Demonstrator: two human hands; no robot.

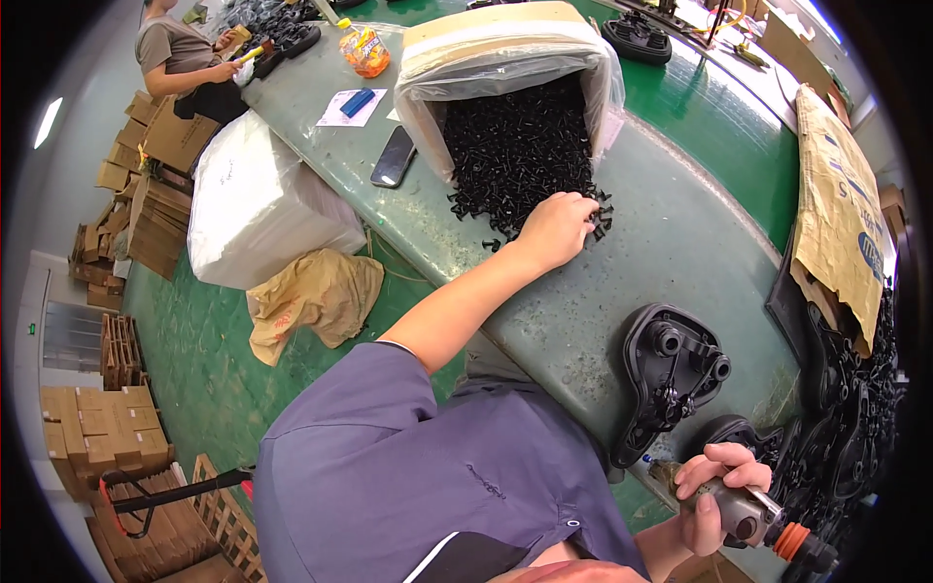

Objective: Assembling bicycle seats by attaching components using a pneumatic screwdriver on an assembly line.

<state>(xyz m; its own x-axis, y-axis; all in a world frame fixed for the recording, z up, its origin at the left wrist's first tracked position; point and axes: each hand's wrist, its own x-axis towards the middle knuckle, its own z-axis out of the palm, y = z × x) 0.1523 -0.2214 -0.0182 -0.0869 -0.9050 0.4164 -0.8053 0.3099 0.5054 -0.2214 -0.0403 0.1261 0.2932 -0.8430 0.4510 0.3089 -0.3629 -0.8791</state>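
Observation:
My left hand [558, 229] reaches across the table to the spilled edge of a heap of small black screws [520, 141]. Its fingers are curled together at the screws near the open mouth of a plastic-lined carton [505, 39] lying on its side. Low on the right, my right hand [721, 486] is wrapped round a grey air screwdriver [746, 515] with a lever and an orange ring. Just beyond that hand, a black moulded seat-like part [673, 369] with round sockets rests on the table. A similar black part [731, 429] is partly hidden beside it.
The green table [573, 325] carries a phone [394, 157], a blue block [357, 102] on paper, and an orange drink bottle [363, 49]. Many black parts [855, 428] pile up at right beside a brown paper sack [841, 214]. Another person [185, 53] works at far left, near a white wrapped bale [258, 204].

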